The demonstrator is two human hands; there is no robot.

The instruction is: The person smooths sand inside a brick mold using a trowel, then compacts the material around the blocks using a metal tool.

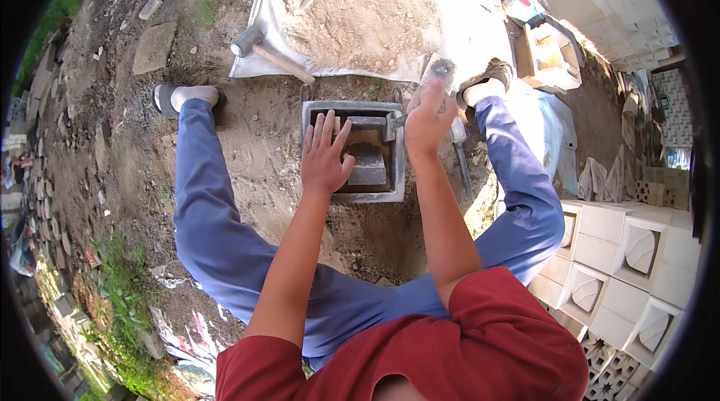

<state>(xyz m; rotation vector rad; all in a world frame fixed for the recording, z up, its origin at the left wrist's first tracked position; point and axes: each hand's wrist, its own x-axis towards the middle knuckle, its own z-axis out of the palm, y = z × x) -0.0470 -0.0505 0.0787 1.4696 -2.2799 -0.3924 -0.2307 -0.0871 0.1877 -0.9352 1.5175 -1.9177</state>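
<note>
A grey rectangular metal mould [399, 176] lies on the dirt between my legs, with loop handles at its far side. Inside it sit a grey angular block [367, 165] and some brownish material. Fingers spread, my left hand [324, 161] rests over the mould's left part, touching it. My right hand [429, 122] is closed beside the right rim. It grips a tool whose grey end reaches over that rim; its exact kind is unclear. Beyond the fist shows a translucent, dark-centred piece [442, 69]; whether it belongs to that tool I cannot tell.
A mallet [247, 42] with a dark head lies by a white sheet [262, 22] bearing sandy powder [367, 22]. A long thin tool [463, 165] lies right of the mould. Pale patterned blocks [600, 251] are stacked at right, a box-shaped mould [551, 56] beyond.
</note>
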